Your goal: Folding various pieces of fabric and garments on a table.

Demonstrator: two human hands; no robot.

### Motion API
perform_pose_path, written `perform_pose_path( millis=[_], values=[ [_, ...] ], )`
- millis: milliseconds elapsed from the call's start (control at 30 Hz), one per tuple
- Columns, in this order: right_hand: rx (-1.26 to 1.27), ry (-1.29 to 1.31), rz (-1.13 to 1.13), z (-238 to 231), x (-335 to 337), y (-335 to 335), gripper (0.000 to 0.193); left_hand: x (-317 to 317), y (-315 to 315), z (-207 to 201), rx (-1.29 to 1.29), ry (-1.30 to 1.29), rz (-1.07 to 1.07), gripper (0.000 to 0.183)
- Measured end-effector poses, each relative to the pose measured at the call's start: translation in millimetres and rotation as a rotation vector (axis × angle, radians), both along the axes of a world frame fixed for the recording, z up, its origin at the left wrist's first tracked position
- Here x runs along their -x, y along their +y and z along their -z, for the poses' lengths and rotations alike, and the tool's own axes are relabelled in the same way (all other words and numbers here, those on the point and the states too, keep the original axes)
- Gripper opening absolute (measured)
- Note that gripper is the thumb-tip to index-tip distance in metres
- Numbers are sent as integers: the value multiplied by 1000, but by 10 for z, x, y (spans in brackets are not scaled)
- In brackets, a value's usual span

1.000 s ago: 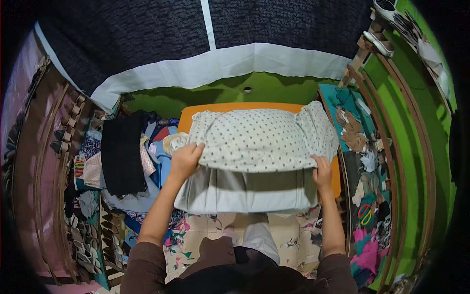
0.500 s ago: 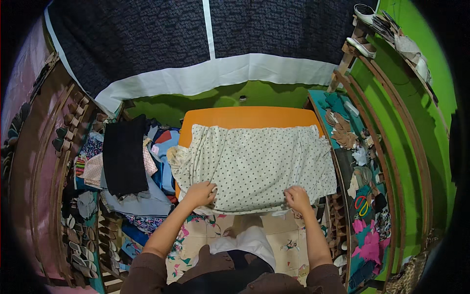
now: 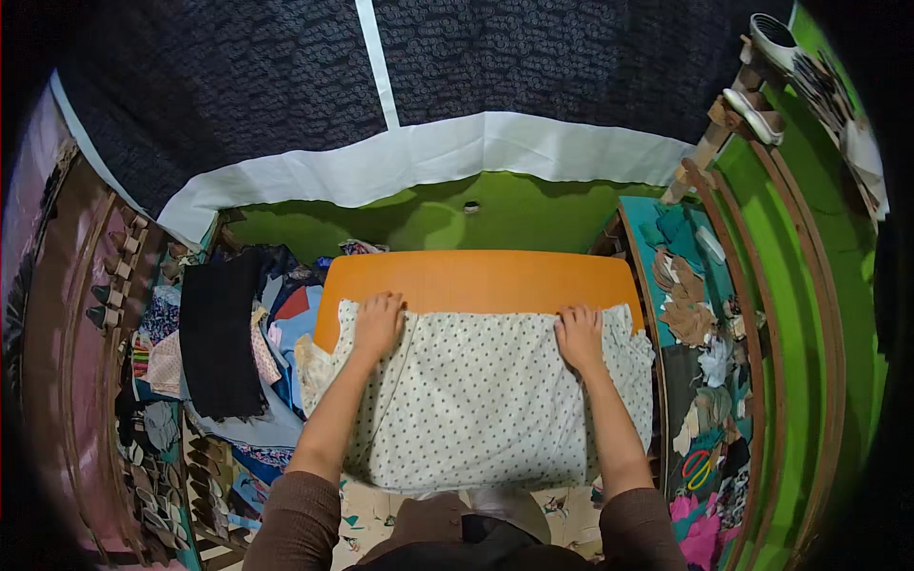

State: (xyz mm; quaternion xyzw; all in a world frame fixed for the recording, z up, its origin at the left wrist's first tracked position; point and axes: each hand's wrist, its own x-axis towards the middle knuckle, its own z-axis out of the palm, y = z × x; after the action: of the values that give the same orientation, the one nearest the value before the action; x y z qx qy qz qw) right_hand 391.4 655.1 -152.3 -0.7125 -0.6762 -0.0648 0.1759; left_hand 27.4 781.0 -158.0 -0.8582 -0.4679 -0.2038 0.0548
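Observation:
A white cloth with dark polka dots point(image 3: 476, 400) lies over the orange tabletop point(image 3: 476, 278), its near part hanging toward me. Both palms rest on the far part of this cloth. My left hand point(image 3: 378, 328) is flat near its far left corner, fingers stretched toward the bare wood. Toward the far right corner, my right hand point(image 3: 580, 338) lies the same way, fingers extended and slightly spread. Neither hand holds anything. Loose folds bunch along the cloth's left side, where a paler, frilled edge sticks out past the table.
At the left, a folded black cloth point(image 3: 222, 333) lies over a heap of mixed clothes. A teal shelf on the right bears fabric scraps, red-and-yellow-handled scissors point(image 3: 698, 469) and pink pieces point(image 3: 700, 533). Wooden racks with shoes flank both sides. A dark curtain point(image 3: 533, 67) hangs behind.
Both hands have moved from the cloth's near edge to its far part, and their curled fingers are now stretched out. More orange tabletop shows beyond the cloth. The view has shifted.

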Motion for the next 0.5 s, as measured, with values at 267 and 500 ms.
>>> perform_pose_path(
  millis=[267,500],
  values=[
    [-26,-54,-8,373,-828,467,24,385,391,241,181,206,-126,16],
    [-269,-289,96,65,-1470,1252,28,549,1289,-451,-191,313,-315,18]
  ],
)
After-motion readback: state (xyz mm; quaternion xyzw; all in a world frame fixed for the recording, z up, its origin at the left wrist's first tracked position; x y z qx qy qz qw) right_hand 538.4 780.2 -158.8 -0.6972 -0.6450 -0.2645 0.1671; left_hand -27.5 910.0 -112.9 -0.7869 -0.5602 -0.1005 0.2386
